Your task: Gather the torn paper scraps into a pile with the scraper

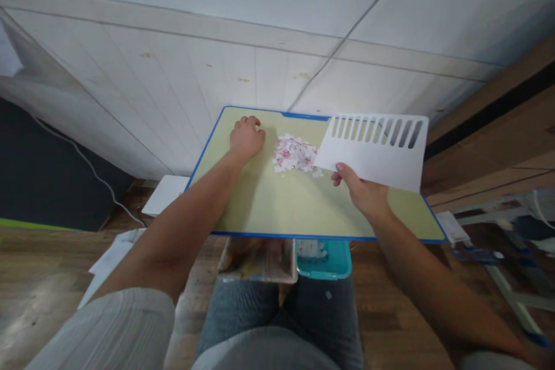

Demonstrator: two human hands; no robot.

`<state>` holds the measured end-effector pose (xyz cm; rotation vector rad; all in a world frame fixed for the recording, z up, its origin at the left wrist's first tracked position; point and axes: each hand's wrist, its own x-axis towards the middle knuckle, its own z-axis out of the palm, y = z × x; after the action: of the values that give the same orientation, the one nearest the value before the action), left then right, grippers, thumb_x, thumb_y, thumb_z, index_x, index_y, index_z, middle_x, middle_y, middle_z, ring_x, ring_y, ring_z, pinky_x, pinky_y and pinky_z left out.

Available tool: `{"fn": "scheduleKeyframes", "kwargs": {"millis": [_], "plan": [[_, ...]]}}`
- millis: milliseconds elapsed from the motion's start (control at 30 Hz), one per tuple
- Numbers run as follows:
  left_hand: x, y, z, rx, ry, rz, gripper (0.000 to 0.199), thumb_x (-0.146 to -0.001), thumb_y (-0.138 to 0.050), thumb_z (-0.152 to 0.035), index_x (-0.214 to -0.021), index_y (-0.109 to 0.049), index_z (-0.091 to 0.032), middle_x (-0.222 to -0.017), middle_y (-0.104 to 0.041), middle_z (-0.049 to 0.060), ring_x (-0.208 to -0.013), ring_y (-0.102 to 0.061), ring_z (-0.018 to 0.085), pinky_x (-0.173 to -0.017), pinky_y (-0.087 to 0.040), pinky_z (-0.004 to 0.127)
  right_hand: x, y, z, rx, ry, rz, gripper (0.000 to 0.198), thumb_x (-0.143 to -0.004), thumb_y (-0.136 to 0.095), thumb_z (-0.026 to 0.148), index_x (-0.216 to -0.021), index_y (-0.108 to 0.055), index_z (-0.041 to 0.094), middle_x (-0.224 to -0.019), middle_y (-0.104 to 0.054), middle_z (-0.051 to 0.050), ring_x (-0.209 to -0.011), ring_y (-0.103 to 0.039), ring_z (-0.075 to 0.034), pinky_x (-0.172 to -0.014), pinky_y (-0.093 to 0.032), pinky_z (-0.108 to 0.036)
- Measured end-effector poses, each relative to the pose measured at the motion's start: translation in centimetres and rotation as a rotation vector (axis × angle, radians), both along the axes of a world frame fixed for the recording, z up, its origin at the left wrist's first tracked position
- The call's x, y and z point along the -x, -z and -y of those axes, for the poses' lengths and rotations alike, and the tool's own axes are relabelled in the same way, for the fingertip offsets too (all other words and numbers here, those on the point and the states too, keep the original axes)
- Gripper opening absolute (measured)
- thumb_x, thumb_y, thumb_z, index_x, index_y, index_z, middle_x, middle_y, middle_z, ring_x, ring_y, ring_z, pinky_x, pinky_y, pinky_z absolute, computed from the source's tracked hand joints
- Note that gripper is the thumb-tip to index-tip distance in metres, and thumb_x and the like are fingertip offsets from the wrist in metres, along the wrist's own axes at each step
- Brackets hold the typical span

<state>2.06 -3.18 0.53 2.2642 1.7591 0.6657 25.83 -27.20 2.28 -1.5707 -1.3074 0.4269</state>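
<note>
A loose heap of small pale paper pieces with pink and grey print (295, 153) lies on the yellow-green tabletop with a blue rim (277, 214). Left of the heap, my left hand (247, 137) rests on the board, back upward, fingers loosely bent and slightly apart, with nothing visible in it. My right hand (358, 188) grips the near edge of a white slotted panel (373, 159), thumb on top and fingers underneath. Its slots run along the far side. The panel's left edge meets the right side of the heap; I cannot tell whether its underside touches the board.
Below the board's near edge are a turquoise plastic bin (325, 266) and an open cardboard box (260, 260), above my knees. A white panelled wall (195, 81) stands behind the board. Brown cartons (507, 133) stand at right, and white sheets (115, 254) lie at left.
</note>
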Motion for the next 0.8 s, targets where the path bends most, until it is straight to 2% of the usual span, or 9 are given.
{"fn": "scheduleKeyframes", "kwargs": {"millis": [67,133,233,400,633,800], "plan": [[-0.8,0.4,-1.2,-0.012,0.000,0.008,0.033,-0.106,-0.060,-0.019,-0.135,-0.074,-0.026,-0.152,-0.071,0.016,-0.149,-0.063,0.038,-0.124,-0.055,0.053,-0.3,0.0,-2.5,0.051,-0.062,0.000,0.047,-0.099,-0.074,0.057,-0.060,-0.074,0.030,-0.071,-0.081,-0.004,-0.074,-0.079,-0.027,-0.098,-0.068,-0.047],[-1.2,0.9,-1.9,-0.028,0.014,-0.010,0.035,-0.105,-0.059,-0.017,-0.135,-0.074,-0.024,-0.151,-0.072,0.017,-0.148,-0.064,0.037,-0.125,-0.055,0.052,0.1,0.5,-4.7,0.087,-0.141,-0.014,0.048,-0.099,-0.073,0.060,-0.061,-0.075,0.030,-0.072,-0.081,-0.004,-0.075,-0.079,-0.027,-0.094,-0.068,-0.045],[-1.2,1.6,-2.2,-0.069,0.051,-0.040,0.038,-0.104,-0.058,-0.013,-0.137,-0.073,-0.023,-0.148,-0.074,0.016,-0.145,-0.065,0.037,-0.126,-0.053,0.051,0.9,1.6,-6.3,0.126,-0.230,-0.039,0.049,-0.098,-0.074,0.067,-0.065,-0.076,0.030,-0.072,-0.081,-0.005,-0.074,-0.078,-0.027,-0.087,-0.068,-0.044],[-1.0,2.2,-2.0,-0.086,0.097,-0.066,0.038,-0.103,-0.057,-0.011,-0.135,-0.073,-0.023,-0.146,-0.074,0.015,-0.144,-0.064,0.037,-0.128,-0.050,0.052,0.0,2.3,-5.4,0.190,-0.209,-0.066,0.055,-0.102,-0.076,0.071,-0.068,-0.076,0.028,-0.076,-0.082,-0.007,-0.075,-0.080,-0.027,-0.085,-0.068,-0.044],[-0.8,2.2,-1.7,-0.054,0.140,-0.064,0.036,-0.104,-0.058,-0.015,-0.135,-0.075,-0.021,-0.147,-0.072,0.017,-0.146,-0.061,0.040,-0.129,-0.047,0.055,-3.2,1.2,-5.3,0.133,-0.065,-0.070,0.043,-0.098,-0.080,0.049,-0.062,-0.073,0.027,-0.069,-0.078,-0.004,-0.070,-0.078,-0.026,-0.083,-0.070,-0.042],[-0.9,2.4,-2.1,-0.045,0.152,-0.050,0.036,-0.103,-0.057,-0.016,-0.134,-0.075,-0.022,-0.147,-0.072,0.016,-0.146,-0.061,0.041,-0.130,-0.047,0.057,-3.9,0.0,-4.5,0.185,-0.059,-0.017,0.044,-0.098,-0.078,0.046,-0.059,-0.071,0.028,-0.066,-0.076,-0.004,-0.069,-0.076,-0.026,-0.081,-0.071,-0.042]]}}
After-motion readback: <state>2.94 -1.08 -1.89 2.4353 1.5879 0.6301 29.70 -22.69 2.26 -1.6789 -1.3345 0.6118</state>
